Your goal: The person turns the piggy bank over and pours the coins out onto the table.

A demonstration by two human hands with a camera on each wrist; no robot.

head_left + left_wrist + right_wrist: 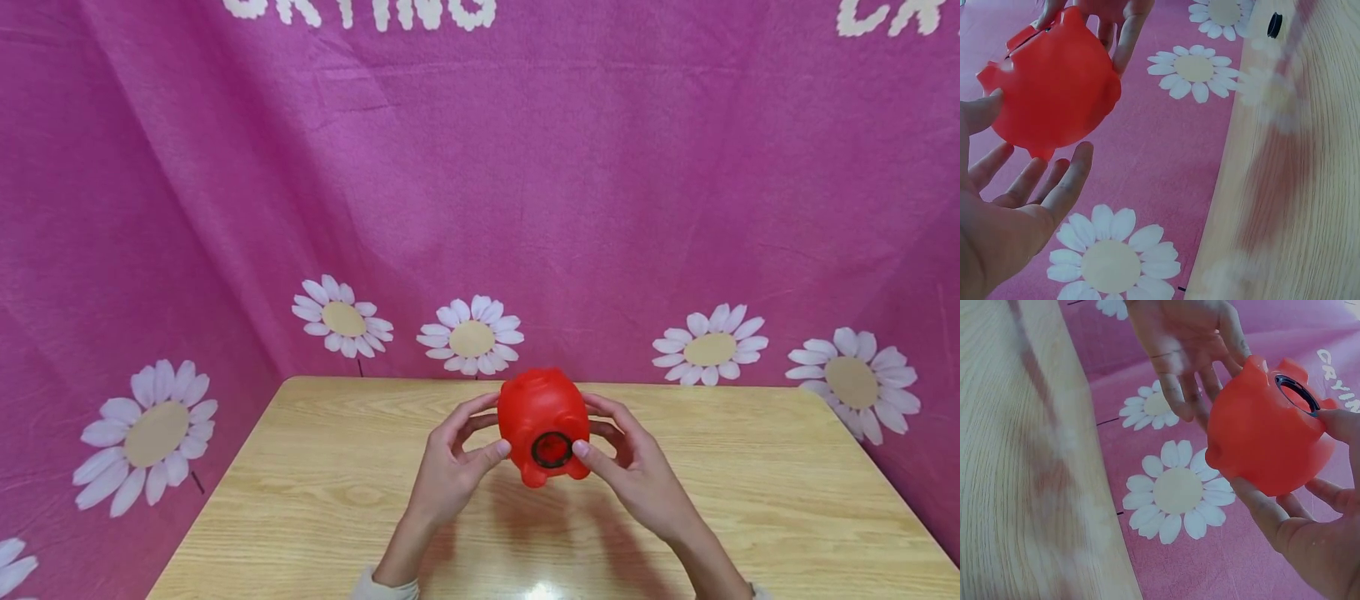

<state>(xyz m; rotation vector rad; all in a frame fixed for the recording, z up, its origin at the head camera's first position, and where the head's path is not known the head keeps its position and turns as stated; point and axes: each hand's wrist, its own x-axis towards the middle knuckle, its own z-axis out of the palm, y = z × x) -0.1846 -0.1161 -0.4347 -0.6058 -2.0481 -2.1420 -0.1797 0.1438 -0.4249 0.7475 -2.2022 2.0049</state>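
Both your forearms come in from the near edge and angle toward each other, wrists raised. Your left hand (450, 467) has its palm facing right, 4 fingers loosely arched and spread, thumb (491, 454) stretched toward the middle. Your right hand (633, 471) mirrors it: palm facing left, fingers curved, thumb (588, 454) extended inward. Thumb tips sit near each other, not touching. A light cuff shows at your left wrist.

white letters run along the top edge of the pink daisy-print backdrop (480, 167), well above the wooden table (337, 500), cut off in the head view. in the right wrist view one word on the backdrop reads "cryin", its end hidden.
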